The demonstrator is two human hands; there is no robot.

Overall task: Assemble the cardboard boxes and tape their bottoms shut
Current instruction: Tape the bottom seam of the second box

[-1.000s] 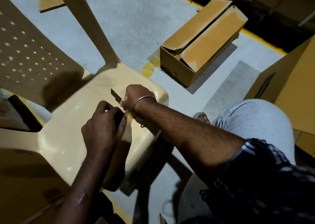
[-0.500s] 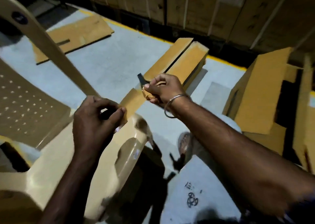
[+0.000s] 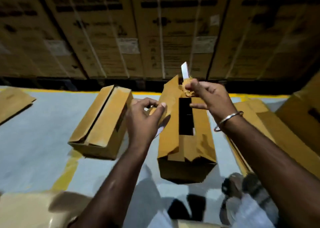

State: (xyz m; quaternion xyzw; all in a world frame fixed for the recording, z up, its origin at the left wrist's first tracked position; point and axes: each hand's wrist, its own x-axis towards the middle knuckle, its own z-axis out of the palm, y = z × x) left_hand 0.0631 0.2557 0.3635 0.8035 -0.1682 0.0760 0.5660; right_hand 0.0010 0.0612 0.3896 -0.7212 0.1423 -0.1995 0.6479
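left hand pinches a brown tape strip, right hand grips its far end with a knife, above the cardboard box. risk: slack tape folds and sticks to itself.

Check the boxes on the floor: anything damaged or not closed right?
The middle box stands out: a dark open gap between its top flaps, and a torn, ragged near edge. The left box has flaps meeting more neatly.

Yellow-brown cardboard boxes, pale grey floor with yellow lines, silver bangle, white blade.
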